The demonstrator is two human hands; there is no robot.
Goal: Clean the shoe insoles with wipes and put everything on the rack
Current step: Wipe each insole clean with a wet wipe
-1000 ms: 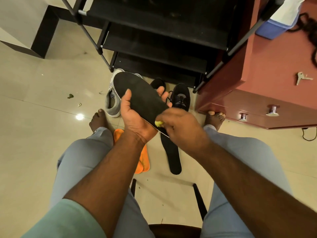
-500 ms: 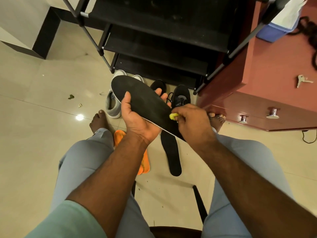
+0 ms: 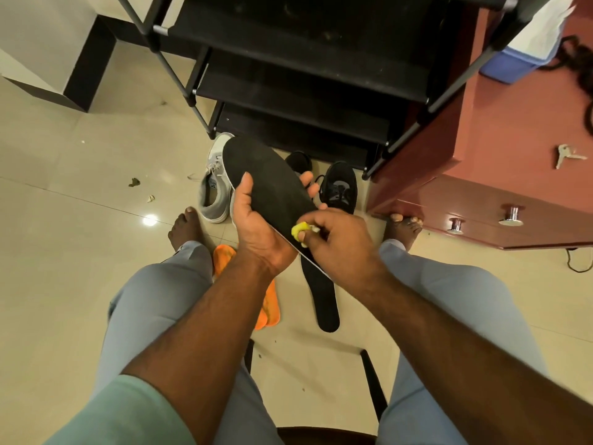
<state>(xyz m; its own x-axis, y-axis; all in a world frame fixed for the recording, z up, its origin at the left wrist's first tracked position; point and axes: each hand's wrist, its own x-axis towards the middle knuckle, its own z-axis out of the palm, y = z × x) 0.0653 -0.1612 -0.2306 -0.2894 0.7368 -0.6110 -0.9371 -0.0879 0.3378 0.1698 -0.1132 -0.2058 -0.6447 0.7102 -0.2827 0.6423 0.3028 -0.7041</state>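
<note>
Hands meet above the floor: left hand (image 3: 256,226) grips a black insole (image 3: 269,187); right hand (image 3: 337,232) pinches a yellow wipe (image 3: 300,230) against its heel. Hard rubbing might bend the insole or twist it loose.

Head-worn view, steeply down, close

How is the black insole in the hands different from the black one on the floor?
The held insole is up in the air, gripped by the left hand; the floor insole lies flat on the tiles. The right hand rubs a yellow wipe on the held insole; nothing touches the floor insole. Both are black.
</note>
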